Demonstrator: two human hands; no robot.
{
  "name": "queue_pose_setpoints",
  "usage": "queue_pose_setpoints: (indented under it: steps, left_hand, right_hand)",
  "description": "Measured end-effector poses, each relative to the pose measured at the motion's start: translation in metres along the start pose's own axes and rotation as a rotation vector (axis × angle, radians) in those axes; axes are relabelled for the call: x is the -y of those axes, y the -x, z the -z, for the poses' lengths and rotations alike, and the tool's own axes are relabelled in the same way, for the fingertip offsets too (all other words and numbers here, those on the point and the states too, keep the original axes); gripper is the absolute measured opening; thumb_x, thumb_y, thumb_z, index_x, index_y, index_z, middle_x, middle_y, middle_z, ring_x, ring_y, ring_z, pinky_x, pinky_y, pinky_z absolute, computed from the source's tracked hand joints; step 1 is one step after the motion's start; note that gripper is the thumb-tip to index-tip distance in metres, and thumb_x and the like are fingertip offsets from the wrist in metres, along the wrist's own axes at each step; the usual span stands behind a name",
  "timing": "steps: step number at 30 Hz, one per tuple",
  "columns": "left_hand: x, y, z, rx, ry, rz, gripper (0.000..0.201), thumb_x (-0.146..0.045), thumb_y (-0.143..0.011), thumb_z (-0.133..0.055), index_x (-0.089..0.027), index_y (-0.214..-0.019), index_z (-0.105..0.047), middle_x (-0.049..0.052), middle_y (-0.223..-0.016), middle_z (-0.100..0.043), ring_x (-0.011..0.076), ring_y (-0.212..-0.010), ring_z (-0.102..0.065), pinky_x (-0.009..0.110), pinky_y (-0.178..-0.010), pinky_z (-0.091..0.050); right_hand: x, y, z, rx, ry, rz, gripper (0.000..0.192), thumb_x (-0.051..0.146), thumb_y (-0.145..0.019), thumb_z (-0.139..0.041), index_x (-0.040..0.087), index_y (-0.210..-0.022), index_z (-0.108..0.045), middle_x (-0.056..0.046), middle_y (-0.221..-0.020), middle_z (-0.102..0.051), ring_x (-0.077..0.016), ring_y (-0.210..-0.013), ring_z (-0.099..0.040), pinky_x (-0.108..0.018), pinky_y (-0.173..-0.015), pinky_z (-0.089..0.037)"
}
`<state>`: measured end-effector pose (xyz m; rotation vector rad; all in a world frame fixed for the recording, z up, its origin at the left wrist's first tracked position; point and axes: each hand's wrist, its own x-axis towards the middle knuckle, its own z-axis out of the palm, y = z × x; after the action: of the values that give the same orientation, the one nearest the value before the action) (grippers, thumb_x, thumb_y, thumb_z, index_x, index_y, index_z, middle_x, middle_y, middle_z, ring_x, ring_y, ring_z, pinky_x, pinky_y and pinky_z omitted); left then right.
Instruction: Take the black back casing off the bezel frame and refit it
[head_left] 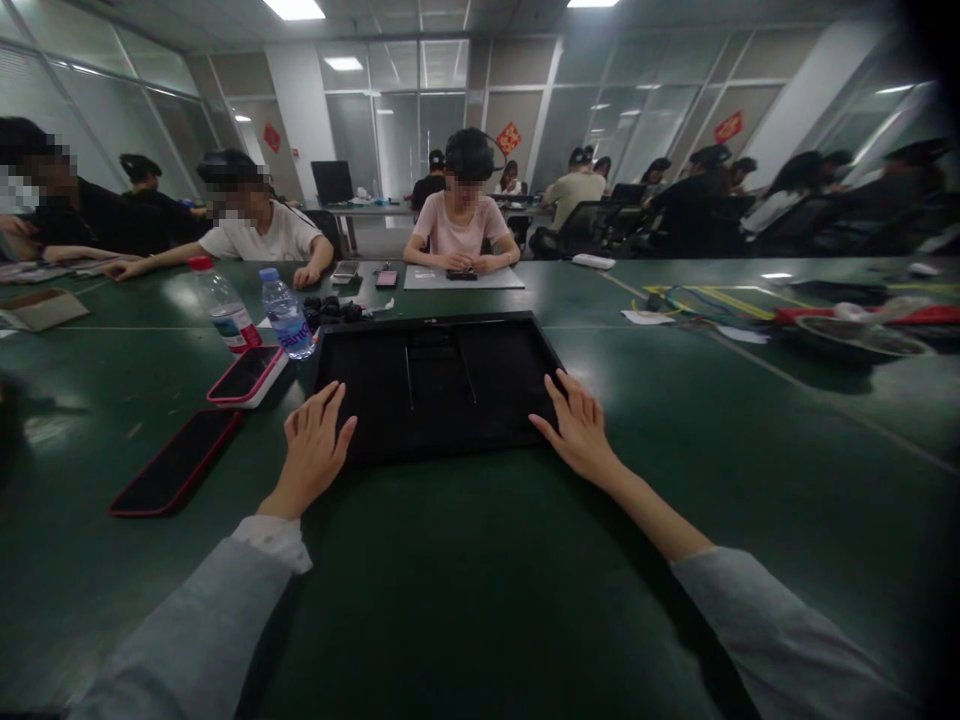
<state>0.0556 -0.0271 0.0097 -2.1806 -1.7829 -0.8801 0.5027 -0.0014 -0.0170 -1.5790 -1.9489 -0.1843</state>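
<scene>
**Both hands at the near corners of a black tray**

A flat, black, rectangular plastic tray [439,385] lies on the dark green tabletop [480,600], straight ahead of the person; the left hand [311,450] rests at its near left corner, fingers spread and flat, its grip open and closed on nothing; the right hand [577,428] lies at the near right edge, fingers stretched onto the rim, its grip likewise open and holding nothing; both arms wear pale grey sleeves.

Left of the tray, a dark phone in a red case [176,462] lies flat on the tabletop; just beyond it a second phone in a pink and white case [247,375] sits close to the tray's left side; behind that stand two clear plastic water bottles, one with a red cap [223,305], one with a blue cap [286,315], side by side.

Across the tabletop a person in a pink shirt [459,225] sits facing, hands on a pale sheet.
</scene>
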Motion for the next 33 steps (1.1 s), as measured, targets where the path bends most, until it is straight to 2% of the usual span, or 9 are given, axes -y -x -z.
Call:
queue_pose_setpoints:
  steps: [3,8,13,18,21,25,27,30,33]
  left_hand:
    - [-0.003,0.002,-0.006,0.058,-0.03,-0.051,0.06,-0.046,-0.104,-0.036,-0.022,-0.159,-0.041,0.014,-0.162,-0.045,0.0337,-0.143,-0.044,0.054,-0.119,-0.027]
    - [-0.005,0.003,-0.008,0.052,-0.045,-0.04,0.054,-0.041,-0.104,-0.038,-0.025,-0.154,-0.05,0.014,-0.162,-0.046,0.0346,-0.145,-0.042,0.057,-0.121,-0.023]
    - [-0.004,0.0,-0.006,0.046,-0.044,0.0,0.05,-0.04,-0.102,-0.044,-0.024,-0.148,-0.056,0.015,-0.156,-0.051,0.0354,-0.141,-0.047,0.059,-0.118,-0.03]
    - [0.029,-0.006,-0.008,-0.131,0.013,0.221,0.049,-0.039,-0.099,-0.049,-0.019,-0.143,-0.059,0.017,-0.148,-0.056,0.0354,-0.138,-0.051,0.056,-0.113,-0.04]
    - [0.061,-0.009,-0.009,-0.198,0.146,0.371,0.047,-0.037,-0.096,-0.051,-0.016,-0.137,-0.064,0.017,-0.139,-0.064,0.0299,-0.124,-0.063,0.046,-0.109,-0.047]
    - [0.085,-0.012,-0.01,-0.145,0.391,0.572,0.049,-0.038,-0.095,-0.05,-0.015,-0.134,-0.067,0.013,-0.12,-0.075,0.0232,-0.093,-0.074,0.039,-0.096,-0.056]
    - [0.088,-0.012,-0.01,-0.115,0.44,0.587,0.049,-0.04,-0.094,-0.051,-0.014,-0.132,-0.069,0.013,-0.118,-0.077,0.0243,-0.095,-0.074,0.039,-0.095,-0.057]
    - [0.09,-0.011,-0.011,-0.097,0.367,0.586,0.047,-0.041,-0.092,-0.053,-0.016,-0.125,-0.074,0.013,-0.117,-0.077,0.0275,-0.106,-0.072,0.041,-0.1,-0.054]
    - [0.096,-0.009,-0.013,-0.104,0.292,0.617,0.045,-0.042,-0.092,-0.053,-0.016,-0.12,-0.076,0.014,-0.118,-0.077,0.0297,-0.11,-0.071,0.043,-0.102,-0.052]
  right_hand:
    - [-0.003,0.0,-0.003,0.025,0.02,0.009,0.08,0.07,-0.099,-0.038,0.03,-0.166,-0.024,-0.013,-0.167,-0.031,-0.038,-0.155,-0.025,-0.063,-0.125,-0.021]
    - [-0.007,-0.001,-0.005,0.037,0.012,-0.008,0.079,0.071,-0.098,-0.04,0.032,-0.165,-0.027,-0.012,-0.165,-0.033,-0.0399,-0.154,-0.026,-0.064,-0.124,-0.021]
    - [-0.007,-0.002,-0.006,0.01,-0.021,-0.036,0.084,0.07,-0.095,-0.046,0.028,-0.165,-0.027,-0.016,-0.163,-0.033,-0.0411,-0.151,-0.03,-0.065,-0.121,-0.027]
    - [-0.033,-0.005,-0.015,-0.132,-0.108,-0.138,0.085,0.061,-0.092,-0.054,0.014,-0.161,-0.034,-0.024,-0.156,-0.038,-0.043,-0.148,-0.033,-0.066,-0.121,-0.028]
    - [-0.057,-0.009,-0.022,-0.146,-0.239,-0.264,0.077,0.054,-0.088,-0.055,0.011,-0.151,-0.047,-0.025,-0.138,-0.056,-0.042,-0.135,-0.05,-0.065,-0.115,-0.039]
    - [-0.074,-0.014,-0.024,-0.081,-0.396,-0.315,0.063,0.048,-0.083,-0.057,0.019,-0.139,-0.057,-0.016,-0.118,-0.07,-0.0364,-0.114,-0.067,-0.06,-0.105,-0.051]
    - [-0.073,-0.013,-0.019,-0.033,-0.41,-0.309,0.061,0.043,-0.08,-0.058,0.019,-0.136,-0.059,-0.014,-0.109,-0.073,-0.034,-0.103,-0.071,-0.058,-0.099,-0.055]
    - [-0.07,-0.006,-0.004,0.157,-0.461,-0.271,0.068,0.038,-0.076,-0.062,0.016,-0.14,-0.054,-0.013,-0.103,-0.073,-0.031,-0.092,-0.073,-0.055,-0.09,-0.061]
    - [-0.07,0.006,0.016,0.362,-0.535,-0.151,0.076,0.039,-0.077,-0.067,0.018,-0.147,-0.047,-0.015,-0.119,-0.072,-0.0316,-0.105,-0.072,-0.053,-0.097,-0.06]
